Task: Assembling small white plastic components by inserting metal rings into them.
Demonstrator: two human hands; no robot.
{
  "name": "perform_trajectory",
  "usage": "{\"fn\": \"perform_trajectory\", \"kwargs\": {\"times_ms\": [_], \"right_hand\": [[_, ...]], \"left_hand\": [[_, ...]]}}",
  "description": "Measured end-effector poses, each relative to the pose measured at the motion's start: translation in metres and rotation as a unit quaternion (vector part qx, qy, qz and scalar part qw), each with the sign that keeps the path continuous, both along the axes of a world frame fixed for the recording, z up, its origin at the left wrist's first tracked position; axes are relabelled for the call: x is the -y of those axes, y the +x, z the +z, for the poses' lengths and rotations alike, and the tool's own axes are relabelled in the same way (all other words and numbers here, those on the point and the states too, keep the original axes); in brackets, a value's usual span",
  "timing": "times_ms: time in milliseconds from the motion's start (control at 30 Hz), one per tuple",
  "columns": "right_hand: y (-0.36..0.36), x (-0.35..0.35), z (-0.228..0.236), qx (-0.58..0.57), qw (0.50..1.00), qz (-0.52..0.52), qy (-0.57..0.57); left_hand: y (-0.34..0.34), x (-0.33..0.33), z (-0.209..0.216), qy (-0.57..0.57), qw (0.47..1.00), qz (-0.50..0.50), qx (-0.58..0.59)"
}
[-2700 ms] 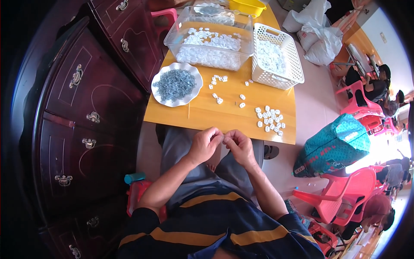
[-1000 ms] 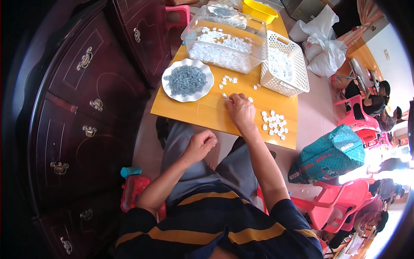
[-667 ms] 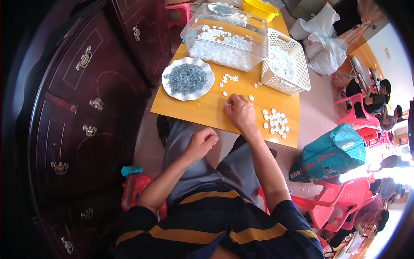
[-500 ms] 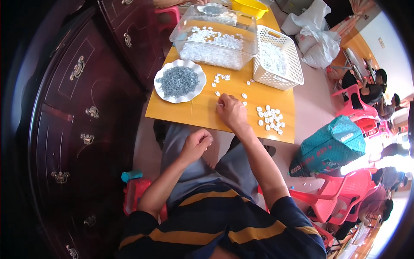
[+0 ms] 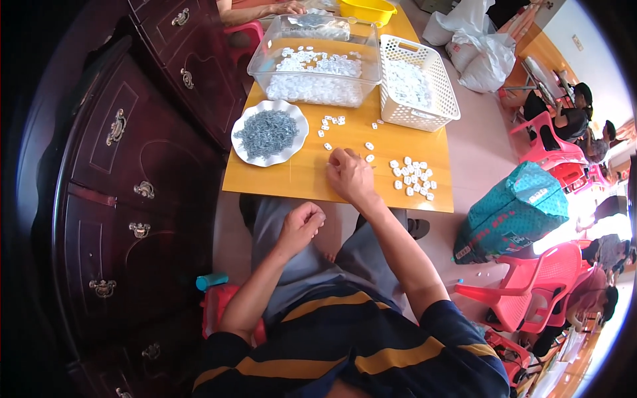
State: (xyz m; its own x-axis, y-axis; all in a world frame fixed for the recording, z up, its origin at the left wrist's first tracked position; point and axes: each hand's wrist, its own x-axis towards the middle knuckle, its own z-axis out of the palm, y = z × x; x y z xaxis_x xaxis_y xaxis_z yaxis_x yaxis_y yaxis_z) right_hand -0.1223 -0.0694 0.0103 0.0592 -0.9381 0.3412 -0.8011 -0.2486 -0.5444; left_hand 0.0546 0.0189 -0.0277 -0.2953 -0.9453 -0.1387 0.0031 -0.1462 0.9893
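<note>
My right hand rests at the front part of the wooden table, its fingers bent down and closed; whatever is under them is hidden. Over my lap, just off the table edge, my left hand is curled, thumb against forefinger, and I cannot make out anything in it. Loose small white plastic pieces with dark holes lie beyond my right hand, and a cluster of similar pieces sits to its right. On the left, a white scalloped plate holds a heap of small grey metal pins or screws.
A clear plastic bin and a cream perforated basket, both holding white pieces, stand farther back. Behind them are a yellow basin and another person's hand. Dark drawers line the left; a teal bag stands right.
The view has shifted slightly, so the table things appear a little farther left. My right hand stays low at the tabletop; my left hand keeps its curled pose over my lap.
</note>
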Motion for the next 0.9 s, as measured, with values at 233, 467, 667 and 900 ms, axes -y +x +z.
{"fn": "perform_trajectory", "kwargs": {"times_ms": [233, 467, 667, 900], "right_hand": [[-0.002, 0.001, -0.012, 0.03, 0.998, 0.023, -0.046], [-0.002, -0.004, -0.009, 0.032, 0.999, 0.032, -0.025], [-0.006, -0.004, -0.01, 0.041, 0.997, 0.031, -0.054], [-0.024, -0.03, 0.008, 0.517, 0.79, 0.104, 0.314]], "left_hand": [[-0.001, 0.0, 0.002, 0.016, 1.0, -0.008, 0.002], [0.0, -0.003, 0.002, 0.007, 1.0, -0.005, -0.003], [0.001, -0.001, 0.001, -0.009, 1.0, -0.004, 0.004], [0.006, 0.013, 0.023, -0.056, 0.991, 0.106, -0.056]]}}
